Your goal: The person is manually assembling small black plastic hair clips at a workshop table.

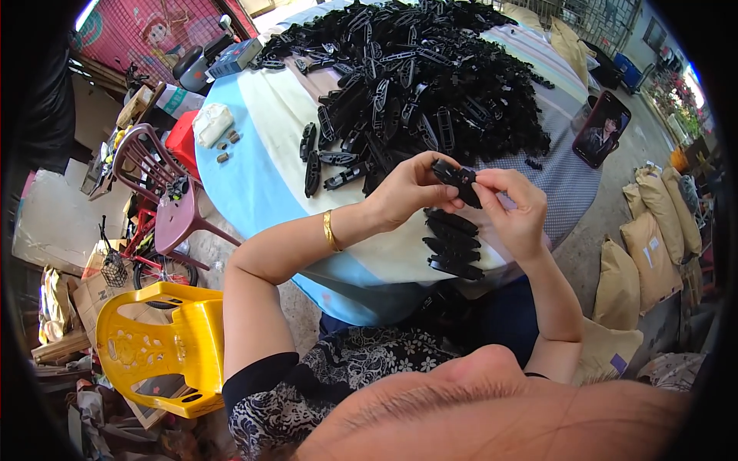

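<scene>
Between my two hands is a small black plastic part (455,178), long and rounded, held over the near side of the table. My left hand (415,190), below a gold bracelet (330,230), grips its left side between thumb and fingers. The fingertips of my right hand (516,211) are pinched at its right end; any smaller piece in them is too small to make out. Just below my hands, several similar black parts (453,244) lie side by side in a row on the cloth. Beyond them a big heap of black plastic parts (415,84) covers much of the table.
A striped cloth covers the round table (261,184). A phone (602,129) stands at its right edge; a white packet (212,124) lies at the left. A yellow chair (196,346) and a purple chair (181,223) stand left. Stuffed sacks (649,250) line the right side.
</scene>
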Action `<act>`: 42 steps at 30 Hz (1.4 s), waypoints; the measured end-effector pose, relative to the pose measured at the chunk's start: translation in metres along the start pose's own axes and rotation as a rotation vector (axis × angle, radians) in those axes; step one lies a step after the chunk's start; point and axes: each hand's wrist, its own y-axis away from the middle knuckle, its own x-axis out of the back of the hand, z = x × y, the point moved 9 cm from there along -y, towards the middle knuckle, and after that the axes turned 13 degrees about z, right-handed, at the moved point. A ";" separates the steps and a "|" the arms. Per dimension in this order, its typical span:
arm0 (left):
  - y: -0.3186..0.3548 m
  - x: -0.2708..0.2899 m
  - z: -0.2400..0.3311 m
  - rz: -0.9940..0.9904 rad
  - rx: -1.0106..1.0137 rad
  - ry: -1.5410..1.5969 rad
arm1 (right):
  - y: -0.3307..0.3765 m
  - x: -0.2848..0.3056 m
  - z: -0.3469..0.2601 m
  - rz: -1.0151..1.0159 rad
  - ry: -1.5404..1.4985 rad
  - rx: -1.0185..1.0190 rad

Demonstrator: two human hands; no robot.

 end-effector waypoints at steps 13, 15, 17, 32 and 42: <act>0.001 0.007 -0.007 0.026 -0.074 -0.024 | 0.007 -0.013 -0.038 -0.055 0.213 0.364; 0.002 0.003 -0.003 0.006 -0.081 0.009 | 0.000 0.000 -0.027 0.006 0.154 0.199; 0.006 -0.001 -0.002 -0.002 0.069 0.054 | -0.006 0.007 -0.020 0.011 0.097 0.105; 0.014 0.002 -0.004 -0.107 0.060 -0.284 | 0.018 -0.023 -0.049 -0.277 0.253 0.572; 0.038 -0.020 0.041 -0.051 -0.695 -1.019 | 0.019 -0.023 -0.016 -0.297 0.194 0.138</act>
